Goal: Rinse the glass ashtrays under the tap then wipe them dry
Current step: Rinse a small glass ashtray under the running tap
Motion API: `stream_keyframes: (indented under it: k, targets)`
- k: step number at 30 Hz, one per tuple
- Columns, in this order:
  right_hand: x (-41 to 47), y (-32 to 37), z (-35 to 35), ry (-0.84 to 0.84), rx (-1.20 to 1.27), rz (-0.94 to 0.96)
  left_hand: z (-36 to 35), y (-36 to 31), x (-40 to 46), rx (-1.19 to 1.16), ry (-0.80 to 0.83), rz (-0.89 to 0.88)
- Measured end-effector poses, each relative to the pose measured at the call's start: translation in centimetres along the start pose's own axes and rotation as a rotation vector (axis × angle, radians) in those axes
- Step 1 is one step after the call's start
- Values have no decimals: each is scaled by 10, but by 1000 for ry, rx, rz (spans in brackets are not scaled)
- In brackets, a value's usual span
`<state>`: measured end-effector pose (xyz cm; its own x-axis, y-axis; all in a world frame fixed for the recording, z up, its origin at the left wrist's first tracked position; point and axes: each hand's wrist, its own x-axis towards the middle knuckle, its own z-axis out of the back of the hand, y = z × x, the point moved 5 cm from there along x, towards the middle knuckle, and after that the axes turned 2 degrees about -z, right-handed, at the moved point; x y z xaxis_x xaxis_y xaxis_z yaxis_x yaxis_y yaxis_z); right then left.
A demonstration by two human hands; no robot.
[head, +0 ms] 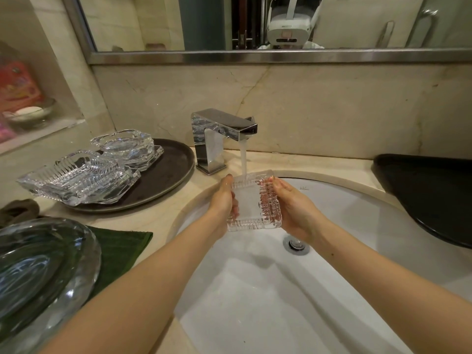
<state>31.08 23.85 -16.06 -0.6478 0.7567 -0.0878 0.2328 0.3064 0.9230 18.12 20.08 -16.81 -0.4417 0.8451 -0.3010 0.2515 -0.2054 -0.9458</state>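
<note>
A square cut-glass ashtray (252,203) is held over the white sink (357,226), under the stream running from the chrome tap (222,134). My left hand (222,200) grips its left edge, fingers curled under and thumb on top. My right hand (296,208) grips its right edge the same way. Water falls onto the ashtray's far end. Several more glass ashtrays (79,175) are stacked on a dark round tray (166,175) to the left of the tap. A large round glass ashtray (43,277) sits at the near left on a green cloth (122,249).
A brownish cloth (19,209) lies on the counter at the left edge. A black tray (429,192) overhangs the sink's right side. A wall niche at the far left holds a soap dish (32,113). The drain (296,244) sits below my right hand.
</note>
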Motion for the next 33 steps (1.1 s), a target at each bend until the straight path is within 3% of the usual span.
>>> stream_keyframes:
  k: [7,19,21,25,29,33]
  targets:
    - [-5,8,3,44,-44,3,1,-3,-1,-108,30,-12]
    - [-8,12,6,-140,-380,-22,-2,-20,-14,-266,91,-135]
    - [-6,13,0,-209,-427,55,-4,-20,-16,-183,92,-178]
    - [-2,16,-11,-506,-479,222,-7,-17,-19,-157,88,-191]
    - [12,26,-11,-640,-537,230,-7,-19,-19,-170,119,-160]
    - [35,15,-6,-486,-500,81,-5,-17,-21,-157,49,-103]
